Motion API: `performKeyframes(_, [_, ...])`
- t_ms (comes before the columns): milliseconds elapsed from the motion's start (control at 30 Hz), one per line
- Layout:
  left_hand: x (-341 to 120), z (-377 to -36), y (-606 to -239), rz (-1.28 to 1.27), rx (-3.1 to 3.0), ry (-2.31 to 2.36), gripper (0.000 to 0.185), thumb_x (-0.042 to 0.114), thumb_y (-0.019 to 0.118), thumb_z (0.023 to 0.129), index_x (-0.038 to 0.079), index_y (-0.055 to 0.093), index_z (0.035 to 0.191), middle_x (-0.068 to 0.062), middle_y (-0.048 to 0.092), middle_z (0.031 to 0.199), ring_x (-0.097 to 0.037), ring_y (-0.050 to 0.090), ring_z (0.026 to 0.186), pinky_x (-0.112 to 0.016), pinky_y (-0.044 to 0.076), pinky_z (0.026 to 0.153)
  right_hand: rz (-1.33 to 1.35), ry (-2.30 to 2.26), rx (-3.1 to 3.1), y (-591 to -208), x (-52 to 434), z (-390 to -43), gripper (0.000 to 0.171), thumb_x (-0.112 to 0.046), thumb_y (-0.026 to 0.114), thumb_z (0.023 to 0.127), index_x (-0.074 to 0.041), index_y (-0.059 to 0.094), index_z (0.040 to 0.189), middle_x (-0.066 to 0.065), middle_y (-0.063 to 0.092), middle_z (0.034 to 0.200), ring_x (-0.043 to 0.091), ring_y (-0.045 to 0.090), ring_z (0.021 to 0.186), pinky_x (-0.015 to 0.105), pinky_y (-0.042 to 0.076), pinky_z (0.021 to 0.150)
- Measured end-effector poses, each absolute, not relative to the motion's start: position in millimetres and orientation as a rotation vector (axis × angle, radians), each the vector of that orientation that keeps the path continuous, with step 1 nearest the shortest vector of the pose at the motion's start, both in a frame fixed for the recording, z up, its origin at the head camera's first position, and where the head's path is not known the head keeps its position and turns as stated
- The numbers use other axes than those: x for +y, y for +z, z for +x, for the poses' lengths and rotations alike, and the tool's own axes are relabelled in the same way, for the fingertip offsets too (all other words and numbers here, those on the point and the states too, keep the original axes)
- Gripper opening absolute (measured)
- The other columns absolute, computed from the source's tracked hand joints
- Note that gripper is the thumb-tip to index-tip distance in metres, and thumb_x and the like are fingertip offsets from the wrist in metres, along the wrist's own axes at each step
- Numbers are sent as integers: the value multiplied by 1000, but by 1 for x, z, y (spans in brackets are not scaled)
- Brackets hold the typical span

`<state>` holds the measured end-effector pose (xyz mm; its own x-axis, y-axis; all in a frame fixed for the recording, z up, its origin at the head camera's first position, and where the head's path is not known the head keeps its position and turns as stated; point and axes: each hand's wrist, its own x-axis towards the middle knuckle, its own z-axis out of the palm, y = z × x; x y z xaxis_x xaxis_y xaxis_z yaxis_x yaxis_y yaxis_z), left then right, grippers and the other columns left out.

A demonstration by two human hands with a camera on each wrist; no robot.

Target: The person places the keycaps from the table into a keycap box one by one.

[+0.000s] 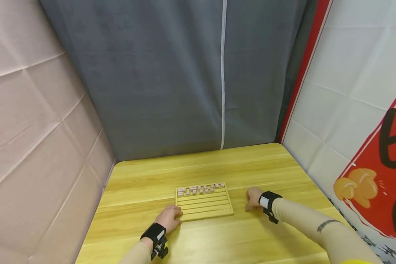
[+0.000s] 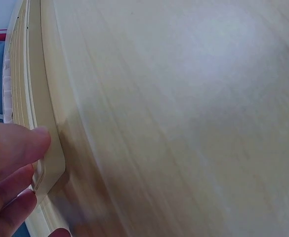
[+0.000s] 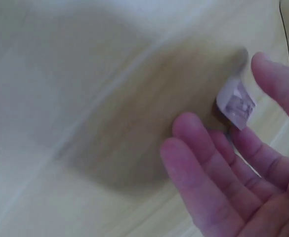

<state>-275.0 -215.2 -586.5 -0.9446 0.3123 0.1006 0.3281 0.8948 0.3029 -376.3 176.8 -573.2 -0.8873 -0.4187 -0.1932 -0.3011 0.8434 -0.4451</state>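
Nearest the head camera, the left hand (image 1: 169, 217) rests against the near left corner of the flat, pale yellow wooden board with raised horizontal rails (image 1: 204, 205). In the left wrist view its fingertips (image 2: 33, 140) press flat on that corner's edge, fingers fairly straight and not curled round anything. Both forearms wear beige sleeves with black wrist straps.

The board lies on the yellow wood-grain table (image 1: 217, 165), about midway across it. Along the board's far rail sits a row of small pinkish square tiles (image 1: 201, 189).

To the right of the board, apart from it, the right hand (image 1: 253, 198) is on the table with its knuckles up. The right wrist view, which is blurred, shows its fingers (image 3: 208, 158) loosely bent and spread around one more small pale tile with a purplish printed face (image 3: 237, 104); this tile lies on the table by the fingertips. Whether a finger touches or pinches it cannot be told.

Behind the table hangs a grey curtain (image 1: 171, 73).
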Motion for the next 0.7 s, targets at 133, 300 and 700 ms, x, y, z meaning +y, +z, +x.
performKeyframes(133, [-214, -274, -581, -514, -2993, -501, 23, 10, 73, 80, 5, 75, 103, -12, 67, 115, -33, 58, 112, -47, 47, 95, -553, -549, 2757, -574, 170, -372, 32, -7, 85, 66, -9, 53, 64, 1, 52, 55, 11, 48, 39, 24, 42, 36])
performKeyframes(300, [-212, -271, -576, -504, -2998, -518, 22, 9, 74, 80, 4, 75, 102, -13, 67, 114, -34, 58, 110, -48, 47, 95, -605, -555, 2752, -571, 163, -370, 28, 2, 79, 66, -9, 54, 64, -1, 53, 52, 10, 47, 40, 23, 42, 38])
performKeyframes(700, [-212, -272, -580, -505, -2988, -505, 23, 10, 74, 79, 4, 75, 101, -13, 67, 114, -33, 58, 109, -47, 47, 94, -438, -1224, 2258, -530, 150, -407, 24, -4, 63, 84, 6, 60, 106, 13, 65, 83, 33, 68, 79, 47, 58, 75])
